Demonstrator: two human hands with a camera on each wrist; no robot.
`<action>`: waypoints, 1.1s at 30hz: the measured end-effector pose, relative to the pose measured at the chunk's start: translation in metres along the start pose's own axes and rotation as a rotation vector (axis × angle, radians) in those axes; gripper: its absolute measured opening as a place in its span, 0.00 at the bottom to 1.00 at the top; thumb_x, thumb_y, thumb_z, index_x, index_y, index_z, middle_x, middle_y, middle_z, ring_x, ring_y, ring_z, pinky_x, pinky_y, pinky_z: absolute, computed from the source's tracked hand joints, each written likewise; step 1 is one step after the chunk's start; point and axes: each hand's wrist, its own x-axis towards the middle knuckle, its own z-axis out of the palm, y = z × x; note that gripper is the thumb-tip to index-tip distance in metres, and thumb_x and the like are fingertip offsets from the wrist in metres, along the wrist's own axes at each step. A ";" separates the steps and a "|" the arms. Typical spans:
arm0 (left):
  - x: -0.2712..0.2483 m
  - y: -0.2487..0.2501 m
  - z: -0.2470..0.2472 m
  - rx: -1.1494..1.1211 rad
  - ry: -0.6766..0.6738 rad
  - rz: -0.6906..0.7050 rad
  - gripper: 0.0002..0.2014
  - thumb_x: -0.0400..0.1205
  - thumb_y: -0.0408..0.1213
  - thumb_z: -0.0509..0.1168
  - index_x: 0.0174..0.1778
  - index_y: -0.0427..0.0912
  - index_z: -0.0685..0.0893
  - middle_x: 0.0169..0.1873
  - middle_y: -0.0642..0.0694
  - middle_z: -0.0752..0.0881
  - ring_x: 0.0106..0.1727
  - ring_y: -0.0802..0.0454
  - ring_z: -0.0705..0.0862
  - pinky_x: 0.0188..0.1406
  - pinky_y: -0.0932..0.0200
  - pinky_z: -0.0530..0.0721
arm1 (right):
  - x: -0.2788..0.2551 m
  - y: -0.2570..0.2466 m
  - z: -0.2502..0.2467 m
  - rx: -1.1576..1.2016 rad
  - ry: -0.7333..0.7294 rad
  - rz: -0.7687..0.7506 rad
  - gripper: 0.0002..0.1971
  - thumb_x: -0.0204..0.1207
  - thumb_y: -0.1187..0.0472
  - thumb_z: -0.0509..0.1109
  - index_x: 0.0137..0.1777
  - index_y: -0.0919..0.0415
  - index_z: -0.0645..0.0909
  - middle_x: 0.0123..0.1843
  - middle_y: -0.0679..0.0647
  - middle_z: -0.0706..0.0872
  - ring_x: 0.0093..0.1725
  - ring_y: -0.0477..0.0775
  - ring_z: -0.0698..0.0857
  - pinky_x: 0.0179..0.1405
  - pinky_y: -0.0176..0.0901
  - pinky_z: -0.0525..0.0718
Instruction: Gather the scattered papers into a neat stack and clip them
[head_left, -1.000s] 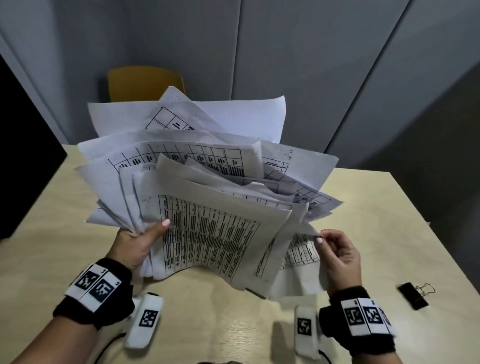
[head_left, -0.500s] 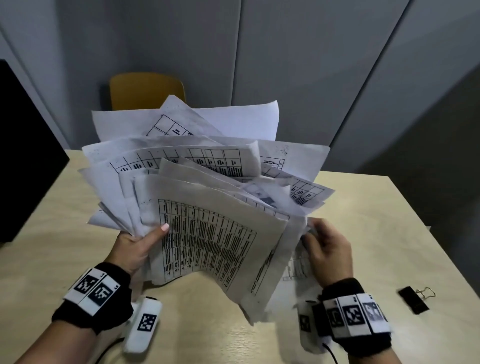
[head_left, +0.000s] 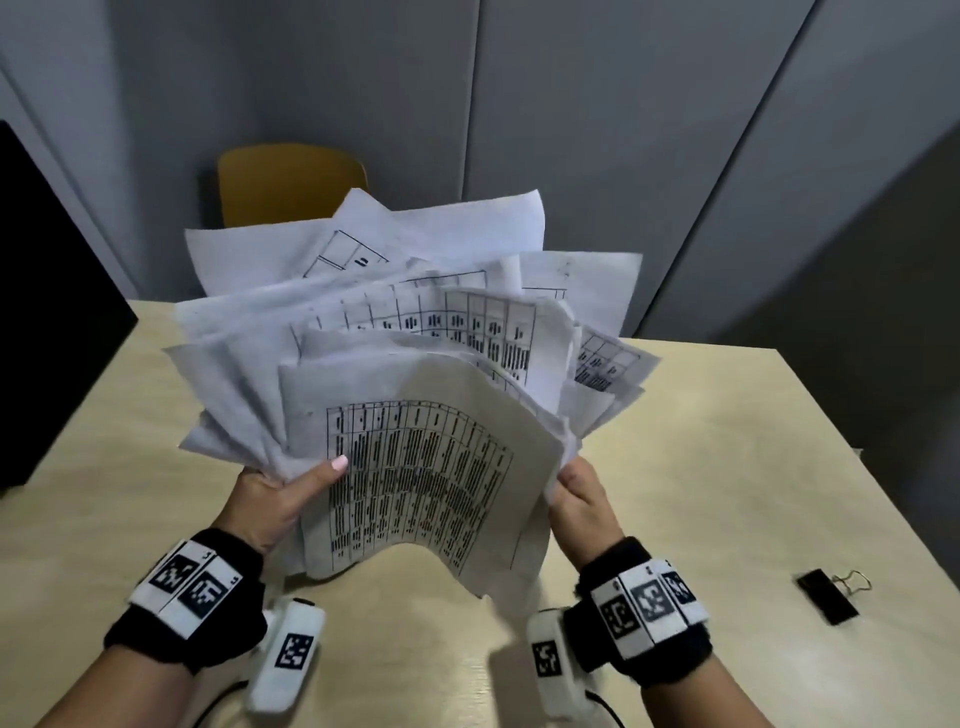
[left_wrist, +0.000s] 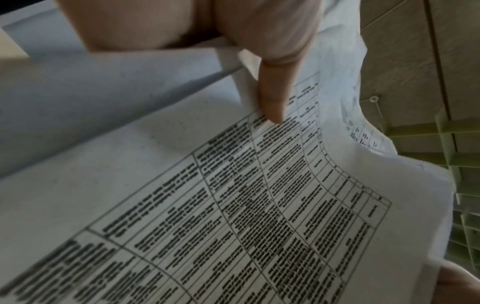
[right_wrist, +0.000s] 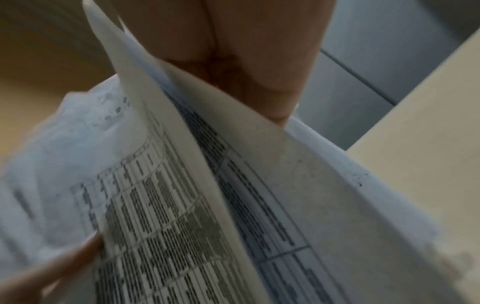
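A loose, fanned bundle of white printed papers (head_left: 415, 395) stands upright above the wooden table (head_left: 727, 467). My left hand (head_left: 280, 499) grips its left edge, thumb laid across the front sheet's printed table (left_wrist: 259, 205). My right hand (head_left: 582, 493) holds the right edge, its fingers curled behind the sheets (right_wrist: 182, 205). The sheets are uneven and splay out at the top. A black binder clip (head_left: 830, 596) lies on the table to the right, apart from both hands.
A yellow chair back (head_left: 291, 182) stands behind the table's far edge. A dark panel (head_left: 47, 312) fills the left side. Grey wall panels rise behind. The table's right edge runs close to the clip.
My right hand has moved left and up along the right edge, pushing the splayed sheets inward. The bundle is narrower and more upright than before. The left hand has kept its grip.
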 end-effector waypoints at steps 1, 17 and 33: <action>-0.001 0.000 0.000 0.027 0.004 0.010 0.14 0.73 0.39 0.73 0.45 0.30 0.85 0.41 0.43 0.84 0.37 0.53 0.81 0.46 0.62 0.74 | 0.000 0.001 0.002 -0.013 0.019 0.000 0.12 0.70 0.53 0.65 0.50 0.47 0.86 0.46 0.42 0.91 0.50 0.43 0.85 0.52 0.43 0.83; 0.011 -0.006 -0.015 0.051 -0.144 -0.061 0.28 0.50 0.56 0.82 0.30 0.38 0.81 0.32 0.47 0.86 0.39 0.54 0.85 0.62 0.47 0.78 | 0.030 0.011 -0.052 0.101 0.071 0.128 0.44 0.42 0.54 0.88 0.62 0.63 0.79 0.53 0.56 0.90 0.54 0.55 0.88 0.54 0.50 0.86; 0.008 0.025 0.001 -0.136 -0.061 0.246 0.33 0.48 0.51 0.84 0.49 0.44 0.88 0.45 0.58 0.92 0.52 0.58 0.88 0.57 0.61 0.83 | 0.032 -0.021 -0.042 0.088 0.047 -0.069 0.40 0.55 0.72 0.80 0.70 0.69 0.70 0.60 0.58 0.87 0.58 0.53 0.86 0.56 0.44 0.85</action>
